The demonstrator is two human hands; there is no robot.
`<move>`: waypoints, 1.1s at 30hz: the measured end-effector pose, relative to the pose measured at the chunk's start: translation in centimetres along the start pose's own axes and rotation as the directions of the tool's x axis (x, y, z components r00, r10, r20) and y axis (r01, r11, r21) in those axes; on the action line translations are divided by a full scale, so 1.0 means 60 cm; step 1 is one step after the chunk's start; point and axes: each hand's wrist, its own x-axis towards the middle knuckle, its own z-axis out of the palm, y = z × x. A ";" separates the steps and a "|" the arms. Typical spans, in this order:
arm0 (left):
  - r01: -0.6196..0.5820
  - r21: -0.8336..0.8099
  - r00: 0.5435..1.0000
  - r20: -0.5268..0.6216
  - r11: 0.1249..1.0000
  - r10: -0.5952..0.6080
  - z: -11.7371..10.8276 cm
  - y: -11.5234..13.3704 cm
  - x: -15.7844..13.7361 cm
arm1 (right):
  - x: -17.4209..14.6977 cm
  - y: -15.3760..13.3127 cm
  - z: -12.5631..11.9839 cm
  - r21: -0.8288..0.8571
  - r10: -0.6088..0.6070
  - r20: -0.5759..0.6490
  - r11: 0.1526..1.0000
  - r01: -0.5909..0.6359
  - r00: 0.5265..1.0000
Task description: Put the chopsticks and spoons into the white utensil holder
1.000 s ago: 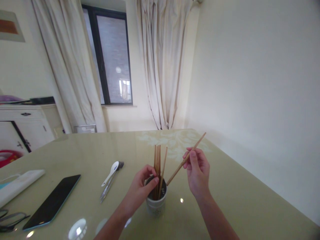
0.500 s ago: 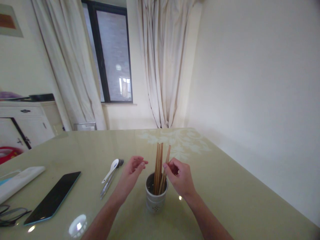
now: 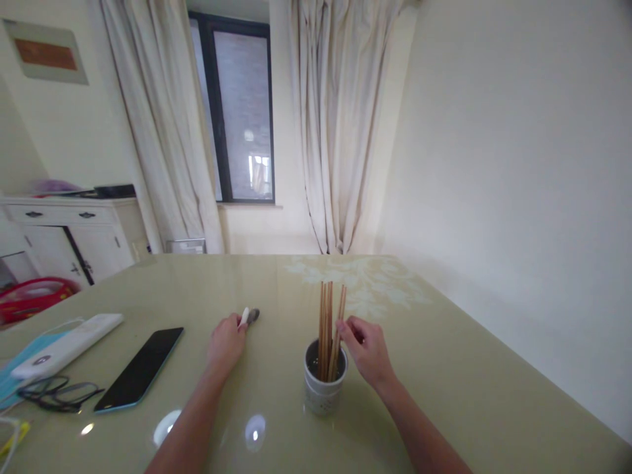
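My left hand is down at the table over a white spoon and a dark metal spoon. Its fingers are curled around the white spoon, and the handles are hidden beneath them. With thumb and fingers, my right hand pinches a pair of wooden chopsticks, whose lower ends are inside a grey-white cup. More wooden chopsticks stand upright in the cup, left of the pinched ones.
A black phone, a white power strip, eyeglasses and a blue mask lie on the left of the glossy table. A wall runs along the right edge. Behind are curtains and a white cabinet.
My left hand has moved left and down from beside the cup onto the spoons. My right hand still pinches the chopsticks in the cup. The view has turned a little left.
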 end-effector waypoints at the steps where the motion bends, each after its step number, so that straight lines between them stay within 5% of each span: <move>1: 0.003 -0.011 1.000 -0.009 1.000 -0.004 -0.001 0.001 0.003 | 0.001 0.002 -0.002 0.008 0.003 -0.028 1.000 -0.003 1.000; 5: -0.042 -0.064 0.990 -0.140 0.997 0.033 -0.018 0.023 -0.005 | 0.004 0.000 -0.015 0.022 -0.039 -0.225 0.999 0.045 0.974; 7: -0.221 -0.128 0.920 -0.355 0.967 0.163 -0.033 0.050 -0.027 | 0.000 -0.010 -0.022 0.014 -0.117 -0.292 0.992 0.126 0.949; 8: -0.385 -0.146 0.821 -0.505 0.911 0.266 -0.041 0.067 -0.043 | -0.004 -0.018 -0.024 0.012 -0.170 -0.294 0.983 0.181 0.941; 10: -0.715 -0.046 0.516 -0.708 0.698 0.482 -0.055 0.103 -0.085 | -0.013 -0.035 -0.024 0.022 -0.292 -0.247 0.951 0.307 0.924; 12: -0.885 0.096 0.239 -0.746 0.455 0.622 -0.064 0.134 -0.129 | -0.024 -0.053 -0.019 0.028 -0.399 -0.187 0.911 0.411 0.898; 14: -0.955 0.100 0.129 -0.712 0.281 0.691 -0.067 0.154 -0.164 | -0.033 -0.065 -0.012 0.014 -0.466 -0.129 0.882 0.471 0.875; 15: -0.970 0.075 0.115 -0.700 0.233 0.704 -0.066 0.160 -0.175 | -0.035 -0.068 -0.009 0.004 -0.483 -0.106 0.874 0.487 0.869; 17: -0.977 0.013 0.142 -0.701 0.211 0.699 -0.059 0.163 -0.179 | -0.036 -0.068 -0.008 -0.008 -0.470 -0.117 0.881 0.473 0.875; 19: -0.955 -0.078 0.251 -0.728 0.287 0.638 -0.049 0.156 -0.163 | -0.030 -0.060 -0.015 0.019 -0.365 -0.216 0.926 0.378 0.905; 21: -0.848 -0.207 0.471 -0.718 0.488 0.513 -0.040 0.143 -0.134 | -0.019 -0.050 -0.028 0.098 -0.195 -0.335 0.966 0.240 0.922; 23: -0.595 -0.254 0.726 -0.577 0.763 0.374 -0.033 0.123 -0.103 | -0.006 -0.042 -0.041 0.173 -0.076 -0.373 0.974 0.149 0.925; 24: -0.451 -0.188 0.821 -0.470 0.872 0.323 -0.030 0.112 -0.089 | -0.001 -0.040 -0.046 0.187 -0.056 -0.355 0.974 0.130 0.933; 26: -0.206 0.036 0.942 -0.263 0.978 0.208 -0.025 0.087 -0.069 | 0.006 -0.039 -0.052 0.166 -0.073 -0.245 0.979 0.116 0.967; 29: -0.035 0.235 0.997 -0.061 0.971 0.050 -0.016 0.053 -0.053 | 0.009 -0.043 -0.050 0.102 -0.138 -0.027 0.985 0.140 0.990; 33: -0.022 0.205 0.999 0.042 0.978 0.013 -0.006 0.030 -0.039 | 0.006 -0.044 -0.039 0.064 -0.163 0.066 0.985 0.159 0.984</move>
